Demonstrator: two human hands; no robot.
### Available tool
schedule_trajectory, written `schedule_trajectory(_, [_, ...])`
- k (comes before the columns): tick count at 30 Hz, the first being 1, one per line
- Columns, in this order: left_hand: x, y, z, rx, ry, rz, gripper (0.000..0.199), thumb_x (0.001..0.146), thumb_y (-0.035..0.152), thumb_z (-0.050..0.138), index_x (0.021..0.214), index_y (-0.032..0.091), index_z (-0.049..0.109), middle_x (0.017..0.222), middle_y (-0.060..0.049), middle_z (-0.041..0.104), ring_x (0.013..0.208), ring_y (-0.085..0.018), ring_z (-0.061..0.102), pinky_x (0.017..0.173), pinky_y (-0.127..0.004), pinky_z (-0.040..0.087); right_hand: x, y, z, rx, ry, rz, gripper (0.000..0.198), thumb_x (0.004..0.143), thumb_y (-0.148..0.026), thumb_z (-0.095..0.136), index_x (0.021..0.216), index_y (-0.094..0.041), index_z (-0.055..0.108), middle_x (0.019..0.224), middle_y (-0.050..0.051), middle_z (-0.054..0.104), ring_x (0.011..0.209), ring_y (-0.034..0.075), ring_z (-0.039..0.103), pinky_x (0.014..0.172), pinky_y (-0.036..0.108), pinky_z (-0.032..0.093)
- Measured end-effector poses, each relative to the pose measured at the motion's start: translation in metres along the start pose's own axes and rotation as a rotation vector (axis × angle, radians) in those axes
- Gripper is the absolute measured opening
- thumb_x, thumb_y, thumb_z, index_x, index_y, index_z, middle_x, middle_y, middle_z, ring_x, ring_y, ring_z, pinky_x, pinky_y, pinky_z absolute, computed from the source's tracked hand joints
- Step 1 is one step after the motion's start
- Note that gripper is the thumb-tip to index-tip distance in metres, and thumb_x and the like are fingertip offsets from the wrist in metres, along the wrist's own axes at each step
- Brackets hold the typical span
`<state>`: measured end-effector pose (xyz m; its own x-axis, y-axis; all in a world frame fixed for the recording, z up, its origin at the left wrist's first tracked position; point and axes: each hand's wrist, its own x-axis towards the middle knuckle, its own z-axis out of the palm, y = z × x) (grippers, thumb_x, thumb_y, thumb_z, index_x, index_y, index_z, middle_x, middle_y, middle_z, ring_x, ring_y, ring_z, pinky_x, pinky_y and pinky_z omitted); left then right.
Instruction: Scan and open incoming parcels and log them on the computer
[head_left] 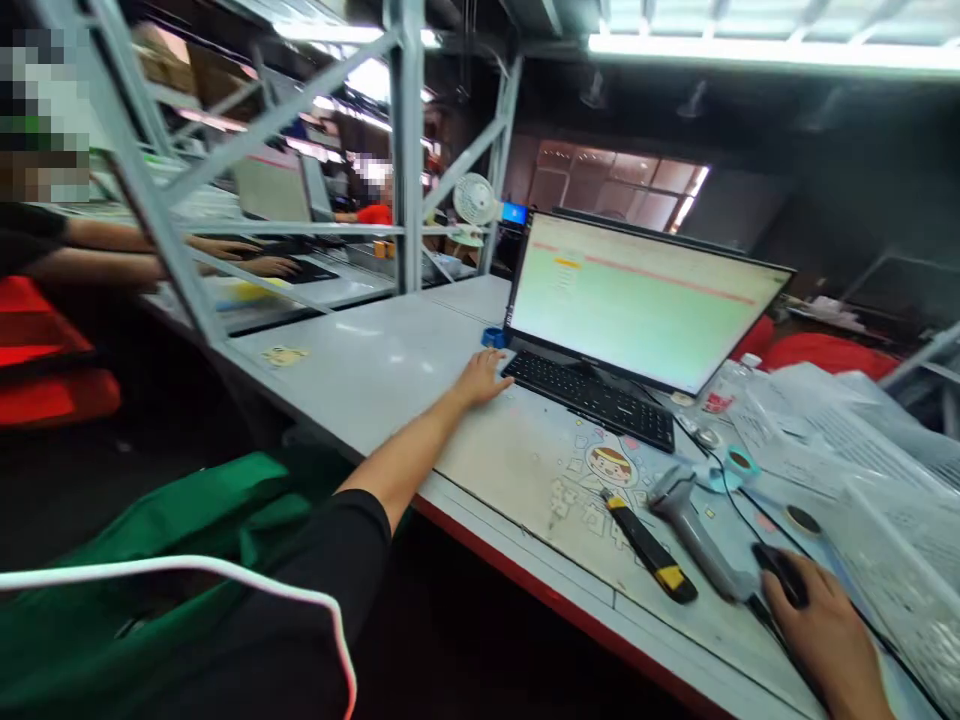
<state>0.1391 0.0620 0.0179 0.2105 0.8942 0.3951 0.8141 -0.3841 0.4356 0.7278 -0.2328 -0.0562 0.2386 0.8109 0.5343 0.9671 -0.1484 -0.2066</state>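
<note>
My left hand [480, 380] lies on the desk at the left end of a black keyboard [592, 395], its fingers stretched out and holding nothing. Behind the keyboard stands a monitor [637, 295] with a pale, blurred page on it. At the lower right, my right hand [821, 615] is wrapped over a black computer mouse [781, 572]. Left of that hand lies a grey barcode scanner [701, 540] on the printed desk mat [517, 460]. Beside the scanner rests a black and yellow utility knife [649, 550].
A blue tape roll [493, 338] sits by the monitor's left edge. Clear plastic bags [847, 410] and a bottle [742, 370] crowd the right side. Metal rack posts [409, 150] rise at the left. Beyond them another person's hands [274, 265] are at a second desk.
</note>
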Motion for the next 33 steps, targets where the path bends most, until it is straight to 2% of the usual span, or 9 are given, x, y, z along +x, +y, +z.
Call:
schedule_trajectory(3, [0.013, -0.011, 0.029, 0.091, -0.037, 0.039, 0.071, 0.101, 0.052, 0.06, 0.16, 0.014, 0.05, 0.172, -0.018, 0.041, 0.162, -0.034, 0.032, 0.137, -0.048, 0.025, -0.005, 0.0, 0.005, -0.051, -0.064, 0.074, 0.069, 0.096, -0.072, 0.04, 0.135, -0.023, 0.069, 0.14, 0.016, 0.068, 0.119, 0.042, 0.07, 0.1, 0.057, 0.059])
schedule_trajectory(6, [0.023, -0.009, 0.051, 0.114, -0.097, 0.098, 0.075, 0.1, 0.057, 0.059, 0.163, 0.017, 0.049, 0.175, -0.014, 0.039, 0.162, -0.033, 0.031, 0.137, -0.046, 0.025, -0.001, -0.004, 0.009, -0.05, -0.063, 0.077, 0.067, 0.097, -0.071, 0.041, 0.137, -0.025, 0.068, 0.142, 0.014, 0.067, 0.124, 0.041, 0.069, 0.102, 0.056, 0.058])
schedule_trajectory(9, [0.034, -0.002, 0.068, 0.106, -0.141, 0.079, 0.08, 0.1, 0.061, 0.056, 0.165, 0.016, 0.047, 0.178, -0.014, 0.034, 0.164, -0.036, 0.028, 0.137, -0.047, 0.023, -0.001, -0.002, 0.008, -0.032, -0.045, 0.075, 0.067, 0.097, -0.071, 0.044, 0.139, -0.025, 0.067, 0.146, 0.014, 0.066, 0.127, 0.04, 0.068, 0.105, 0.055, 0.056])
schedule_trajectory(12, [0.044, 0.002, 0.079, 0.094, -0.18, 0.041, 0.086, 0.1, 0.065, 0.055, 0.168, 0.014, 0.044, 0.181, -0.015, 0.029, 0.167, -0.039, 0.022, 0.138, -0.051, 0.019, -0.003, 0.0, 0.005, -0.021, -0.058, 0.102, 0.066, 0.095, -0.072, 0.046, 0.137, -0.026, 0.067, 0.146, 0.014, 0.067, 0.126, 0.039, 0.069, 0.1, 0.053, 0.058])
schedule_trajectory(15, [0.047, 0.002, 0.085, 0.11, -0.18, 0.027, 0.088, 0.101, 0.069, 0.052, 0.17, 0.015, 0.042, 0.182, -0.014, 0.025, 0.168, -0.041, 0.017, 0.139, -0.054, 0.015, -0.003, -0.002, 0.003, -0.033, -0.076, 0.14, 0.065, 0.094, -0.074, 0.046, 0.135, -0.029, 0.068, 0.146, 0.011, 0.068, 0.124, 0.038, 0.07, 0.091, 0.05, 0.06])
schedule_trajectory(18, [0.046, 0.002, 0.087, 0.123, -0.16, 0.058, 0.087, 0.101, 0.069, 0.051, 0.169, 0.016, 0.044, 0.183, -0.013, 0.025, 0.168, -0.041, 0.017, 0.139, -0.053, 0.014, -0.003, -0.003, 0.003, -0.041, -0.074, 0.149, 0.064, 0.094, -0.074, 0.046, 0.135, -0.03, 0.068, 0.147, 0.01, 0.067, 0.122, 0.038, 0.071, 0.088, 0.049, 0.06])
schedule_trajectory(22, [0.044, 0.006, 0.088, 0.118, -0.187, 0.085, 0.086, 0.101, 0.07, 0.052, 0.169, 0.019, 0.044, 0.183, -0.011, 0.025, 0.168, -0.043, 0.018, 0.137, -0.055, 0.021, -0.004, 0.0, 0.005, -0.042, -0.06, 0.136, 0.064, 0.095, -0.073, 0.045, 0.136, -0.029, 0.068, 0.148, 0.011, 0.066, 0.123, 0.038, 0.07, 0.096, 0.052, 0.059])
schedule_trajectory(28, [0.043, 0.014, 0.09, 0.137, -0.213, 0.106, 0.084, 0.1, 0.072, 0.054, 0.169, 0.024, 0.046, 0.184, -0.01, 0.025, 0.168, -0.045, 0.019, 0.137, -0.062, 0.016, -0.005, 0.002, 0.007, -0.027, -0.047, 0.113, 0.065, 0.095, -0.074, 0.046, 0.135, -0.028, 0.069, 0.146, 0.011, 0.068, 0.125, 0.038, 0.07, 0.107, 0.054, 0.058])
schedule_trajectory(33, [0.042, 0.014, 0.091, 0.151, -0.222, 0.117, 0.081, 0.1, 0.073, 0.054, 0.167, 0.028, 0.05, 0.183, -0.008, 0.026, 0.168, -0.043, 0.018, 0.137, -0.064, 0.014, -0.006, 0.004, 0.011, -0.022, -0.038, 0.115, 0.067, 0.095, -0.074, 0.044, 0.136, -0.028, 0.068, 0.145, 0.012, 0.068, 0.128, 0.038, 0.07, 0.104, 0.055, 0.059])
